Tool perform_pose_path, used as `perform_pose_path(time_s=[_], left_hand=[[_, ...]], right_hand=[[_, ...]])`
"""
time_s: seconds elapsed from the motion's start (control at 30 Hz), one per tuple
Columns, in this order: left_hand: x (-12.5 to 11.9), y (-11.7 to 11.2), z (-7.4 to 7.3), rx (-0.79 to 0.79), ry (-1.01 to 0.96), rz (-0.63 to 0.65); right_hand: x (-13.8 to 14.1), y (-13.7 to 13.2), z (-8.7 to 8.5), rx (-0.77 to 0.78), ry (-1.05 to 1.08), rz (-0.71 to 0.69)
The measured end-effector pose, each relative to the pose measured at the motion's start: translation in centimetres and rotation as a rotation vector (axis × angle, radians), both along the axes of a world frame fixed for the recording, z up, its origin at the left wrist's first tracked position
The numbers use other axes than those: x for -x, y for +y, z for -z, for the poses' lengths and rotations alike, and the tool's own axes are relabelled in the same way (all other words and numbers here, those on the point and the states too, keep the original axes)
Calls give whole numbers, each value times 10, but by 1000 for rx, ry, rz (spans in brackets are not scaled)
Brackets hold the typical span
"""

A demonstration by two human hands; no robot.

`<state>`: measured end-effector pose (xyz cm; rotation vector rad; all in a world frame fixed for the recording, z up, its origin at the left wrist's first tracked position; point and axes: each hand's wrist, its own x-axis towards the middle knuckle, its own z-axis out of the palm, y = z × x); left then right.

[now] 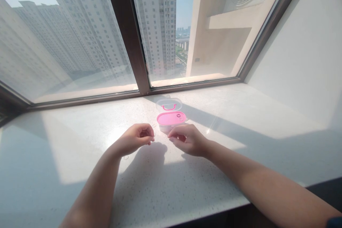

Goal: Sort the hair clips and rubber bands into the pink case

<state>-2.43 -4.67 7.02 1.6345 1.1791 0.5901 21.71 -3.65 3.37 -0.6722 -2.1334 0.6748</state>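
A small pink oval box (171,120) sits on the white stone windowsill (240,121), its clear lid (169,104) with a pink handle hinged open behind it. My left hand (136,139) hovers just left of the box, fingers curled in a pinch on something too small to name. My right hand (187,139) is directly in front of the box, fingers also pinched together near it. The two hands almost meet. A tiny clear ring (154,125) lies on the sill between my left hand and the box.
A large window with a dark frame (133,50) runs along the back of the sill, tall buildings outside. A white wall (307,60) closes the right side. The sill's front edge (213,213) drops off near my forearms. Another small ring (125,157) lies by my left wrist.
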Motion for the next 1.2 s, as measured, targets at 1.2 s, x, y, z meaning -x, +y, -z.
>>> perform_pose_path(time_s=[1.2], left_hand=[[-44, -6, 24, -368, -99, -107]], right_hand=[[2, 1, 1, 37, -65, -211]])
